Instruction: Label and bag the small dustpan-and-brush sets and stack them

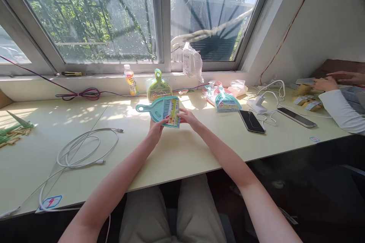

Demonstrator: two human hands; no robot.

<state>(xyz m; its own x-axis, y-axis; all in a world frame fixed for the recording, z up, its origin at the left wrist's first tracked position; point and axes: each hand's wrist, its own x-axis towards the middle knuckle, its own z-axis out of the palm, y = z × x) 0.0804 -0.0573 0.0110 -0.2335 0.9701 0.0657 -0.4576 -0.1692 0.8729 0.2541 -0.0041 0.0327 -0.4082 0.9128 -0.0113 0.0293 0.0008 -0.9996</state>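
Above the table I hold a teal mini dustpan and brush set point(156, 111), its handle pointing left and a printed label card on its right part. My left hand point(156, 126) grips it from below, thumb over the front. At the right edge my right hand point(188, 117) has its fingers closed on the label side. Just behind stands a green dustpan set point(159, 89) in clear wrap, leaning on the wall under the window. Off to the right lie a teal dustpan set point(226, 100) and a pink dustpan set point(211, 94), both wrapped.
A drink bottle point(130, 79) stands against the wall. A white cable point(85, 148) lies coiled at left, with green-and-tan items point(14, 131) beyond it. At right are a phone point(252, 121), another phone point(296, 117), a power strip point(256, 105) and a co-worker's hands point(327, 82).
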